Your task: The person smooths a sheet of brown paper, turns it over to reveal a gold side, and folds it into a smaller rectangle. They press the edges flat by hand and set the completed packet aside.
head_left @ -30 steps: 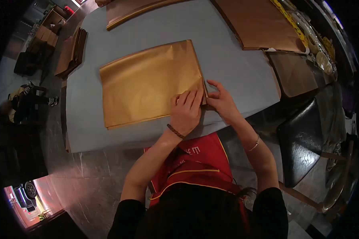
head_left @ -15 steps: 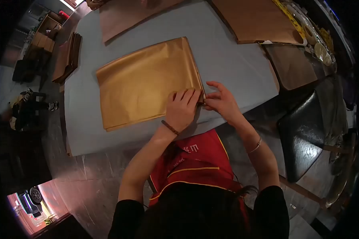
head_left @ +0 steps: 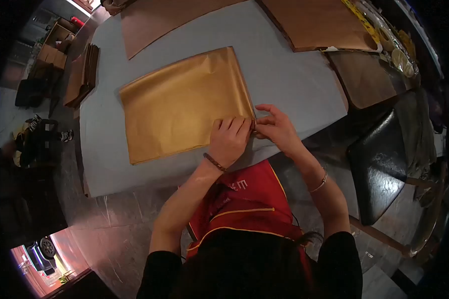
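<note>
A folded gold sheet (head_left: pixel 177 107), with a slight sheen and stacked layers at its edges, lies on the pale grey table covering (head_left: pixel 284 74). My left hand (head_left: pixel 229 142) rests at its near right corner, fingers bent over the gold surface and thumb side by the edge. My right hand (head_left: pixel 277 130) meets it there from the right, thumb and index finger pinched at the sheet's corner, the other fingers raised and spread. Between the two hands the corner itself is mostly covered by my fingertips.
A brown sheet (head_left: pixel 159 22) lies at the table's far side. A brown stack (head_left: pixel 329 25) with yellow tape is at the back right, a smaller stack (head_left: pixel 83 74) at the left edge. A black-seated chair (head_left: pixel 379 167) stands right of the table; a person's shoes (head_left: pixel 66 135) show at left.
My left hand has shifted slightly down, its fingers drawn closer to the sheet's corner. My right hand stays at the corner, pinching close to the left fingertips. The view has tilted slightly.
</note>
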Demonstrator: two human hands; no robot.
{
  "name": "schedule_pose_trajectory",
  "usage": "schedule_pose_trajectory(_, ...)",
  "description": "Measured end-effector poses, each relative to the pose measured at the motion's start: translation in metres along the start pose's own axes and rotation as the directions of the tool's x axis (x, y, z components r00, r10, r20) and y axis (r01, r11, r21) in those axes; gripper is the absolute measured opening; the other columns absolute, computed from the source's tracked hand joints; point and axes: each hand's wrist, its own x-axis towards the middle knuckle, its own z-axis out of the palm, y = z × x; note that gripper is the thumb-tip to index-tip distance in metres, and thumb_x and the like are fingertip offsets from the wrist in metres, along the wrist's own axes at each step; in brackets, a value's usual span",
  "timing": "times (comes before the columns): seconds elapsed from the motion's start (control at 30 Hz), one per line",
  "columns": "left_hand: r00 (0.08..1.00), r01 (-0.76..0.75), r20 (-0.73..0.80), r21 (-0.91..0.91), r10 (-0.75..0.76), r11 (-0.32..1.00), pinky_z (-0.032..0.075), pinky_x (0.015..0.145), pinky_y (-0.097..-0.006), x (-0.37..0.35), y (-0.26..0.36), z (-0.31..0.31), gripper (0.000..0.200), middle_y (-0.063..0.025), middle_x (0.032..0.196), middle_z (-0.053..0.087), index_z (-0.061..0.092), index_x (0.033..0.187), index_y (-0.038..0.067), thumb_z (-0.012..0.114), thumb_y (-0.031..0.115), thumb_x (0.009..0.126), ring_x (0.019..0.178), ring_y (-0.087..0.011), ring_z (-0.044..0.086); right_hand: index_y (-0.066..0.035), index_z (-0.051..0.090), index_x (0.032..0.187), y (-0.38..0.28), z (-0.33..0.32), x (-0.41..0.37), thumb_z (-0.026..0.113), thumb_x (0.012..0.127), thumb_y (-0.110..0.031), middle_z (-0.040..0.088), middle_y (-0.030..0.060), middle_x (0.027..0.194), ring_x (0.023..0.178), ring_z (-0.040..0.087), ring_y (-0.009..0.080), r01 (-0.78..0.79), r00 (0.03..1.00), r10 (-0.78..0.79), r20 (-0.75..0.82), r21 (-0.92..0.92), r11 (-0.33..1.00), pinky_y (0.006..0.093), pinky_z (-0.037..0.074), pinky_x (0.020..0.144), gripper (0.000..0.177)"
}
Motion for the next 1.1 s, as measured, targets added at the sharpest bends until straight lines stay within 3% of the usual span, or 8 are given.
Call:
schedule_pose_trajectory(0.37, 1.0, -0.027, -0.004, 0.014, 0.027, 1.0, 0.042, 0.073, -0.0344, 0.002, -0.001, 0.0, 0.028, -0.0044, 0.093, 0.063, 0.067, 0.106, 0.004, 0.067, 0.01, 0.079, 0.086, -0.0204, 0.058, -0.002, 0.047, 0.13, -0.002, 0.001, -0.002, 0.062, 0.087, -0.006, 0.063, 0.0073, 0.091, 0.08, 0.062, 0.013, -0.029, 0.999, 0.03, -0.019, 0.03, 0.999, 0.0258, 0.054, 0.073, 0.046)
schedule_pose_trajectory(0.77, 0.997, -0.056, 0.05, 0.073, 0.053, 0.996, 0.041, 0.077, -0.0354, 0.0, 0.0, 0.001, 0.03, -0.0047, 0.1, 0.062, 0.065, 0.108, 0.003, 0.061, 0.011, 0.08, 0.09, -0.0196, 0.058, 0.0, 0.049, 0.126, 0.0, -0.002, -0.001, 0.061, 0.087, -0.005, 0.064, 0.0088, 0.088, 0.078, 0.064, 0.0139, -0.005, 1.0, 0.005, -0.007, -0.024, 1.0, 0.0271, 0.055, 0.069, 0.042)
schedule_pose_trajectory(1.1, 0.995, -0.072, 0.075, 0.096, 0.065, 0.993, 0.04, 0.079, -0.0363, -0.001, -0.001, 0.001, 0.033, -0.0042, 0.102, 0.061, 0.065, 0.11, 0.004, 0.06, 0.011, 0.078, 0.092, -0.0199, 0.057, 0.0, 0.048, 0.116, -0.008, -0.004, -0.005, 0.061, 0.088, -0.007, 0.064, 0.0109, 0.088, 0.078, 0.065, 0.0154, -0.08, 0.997, 0.08, -0.006, -0.005, 0.997, 0.0278, 0.055, 0.069, 0.032)
